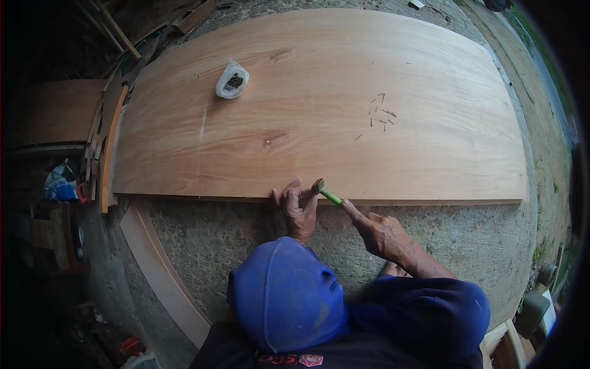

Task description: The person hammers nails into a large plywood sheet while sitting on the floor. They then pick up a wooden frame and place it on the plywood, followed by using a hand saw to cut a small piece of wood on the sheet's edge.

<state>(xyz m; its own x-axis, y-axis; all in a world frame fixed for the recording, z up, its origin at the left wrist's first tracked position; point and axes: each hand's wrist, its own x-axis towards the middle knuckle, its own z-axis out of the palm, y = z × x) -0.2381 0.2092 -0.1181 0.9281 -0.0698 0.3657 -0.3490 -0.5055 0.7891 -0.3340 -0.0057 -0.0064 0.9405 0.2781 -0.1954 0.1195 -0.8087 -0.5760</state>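
Observation:
A large plywood sheet (344, 160) lies flat on the ground before me. My right hand (381, 234) grips the green handle of a hammer (326, 192), index finger stretched along it. The hammer's head is at the sheet's near edge, right beside the fingers of my left hand (299, 209). Those left fingers are curled together at that edge; whatever they pinch, if anything, is too small to make out. Several loose nails (384, 112) are scattered on the right part of the sheet. A white plastic bag (232, 80) with dark small pieces inside stands open at the far left.
An orange-brown board (114, 147) and stacked timber stand along the sheet's left end. A long wooden strip (163, 270) lies on the rough concrete (203, 234) at the near left. A blue and white bag (61, 182) sits farther left. Containers (533, 310) stand at the near right.

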